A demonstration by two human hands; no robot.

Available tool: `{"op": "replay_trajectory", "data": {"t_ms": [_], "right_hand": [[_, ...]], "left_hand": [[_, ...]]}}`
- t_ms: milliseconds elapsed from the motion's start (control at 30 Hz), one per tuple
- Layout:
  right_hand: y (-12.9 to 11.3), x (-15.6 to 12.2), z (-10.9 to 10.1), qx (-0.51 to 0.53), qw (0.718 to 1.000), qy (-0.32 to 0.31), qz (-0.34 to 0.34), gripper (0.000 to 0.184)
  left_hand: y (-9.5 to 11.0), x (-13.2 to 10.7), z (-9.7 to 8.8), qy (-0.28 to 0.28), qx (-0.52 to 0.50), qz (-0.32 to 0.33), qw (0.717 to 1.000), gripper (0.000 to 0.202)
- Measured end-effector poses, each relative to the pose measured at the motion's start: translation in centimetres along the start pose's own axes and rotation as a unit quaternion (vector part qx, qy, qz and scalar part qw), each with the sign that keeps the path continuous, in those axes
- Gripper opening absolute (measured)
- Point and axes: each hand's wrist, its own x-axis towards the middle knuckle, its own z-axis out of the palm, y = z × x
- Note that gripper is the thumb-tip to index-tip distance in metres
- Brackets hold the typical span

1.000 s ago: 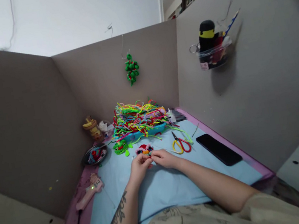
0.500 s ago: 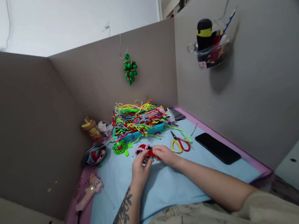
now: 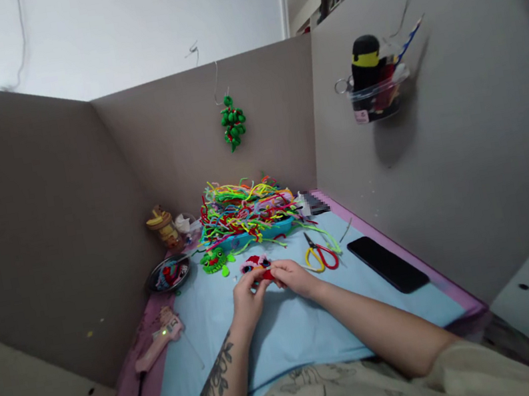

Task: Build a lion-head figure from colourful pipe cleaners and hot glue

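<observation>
My left hand (image 3: pixel 249 295) and my right hand (image 3: pixel 294 277) meet over the middle of the blue cloth, fingertips pinched on a small red piece (image 3: pixel 268 274). It looks like bent pipe cleaner, but the fingers cover much of it. Right behind my fingers is a red and pink fuzzy figure (image 3: pixel 256 260) with dark round eyes. Whether the red piece joins this figure I cannot tell. To the left of it lies a green fuzzy figure (image 3: pixel 215 261) with eyes and small leaf-shaped parts.
A blue tray (image 3: pixel 231 241) heaped with colourful pipe cleaners (image 3: pixel 250 204) stands at the back. Scissors (image 3: pixel 320 257) and a black phone (image 3: pixel 387 264) lie right. Left are a metal bowl (image 3: pixel 188 271) and a pink glue gun (image 3: pixel 160 345) with its cord. Grey partitions (image 3: pixel 162 134) enclose the table.
The red piece has turned slightly between my fingertips and lies flatter. My hands stay nearly in place, and the whole view has shifted a little.
</observation>
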Motion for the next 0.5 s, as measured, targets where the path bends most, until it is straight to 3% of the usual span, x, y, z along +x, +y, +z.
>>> {"op": "replay_trajectory", "data": {"t_ms": [333, 500], "right_hand": [[-0.53, -0.23, -0.14, -0.023, 0.999, -0.027, -0.009, 0.027], [-0.49, -0.21, -0.21, -0.029, 0.999, -0.029, -0.009, 0.028]], "left_hand": [[-0.36, -0.03, -0.3, -0.007, 0.028, 0.03, 0.999, 0.015], [-0.27, 0.08, -0.31, -0.011, 0.021, 0.015, 1.0, 0.014]]}}
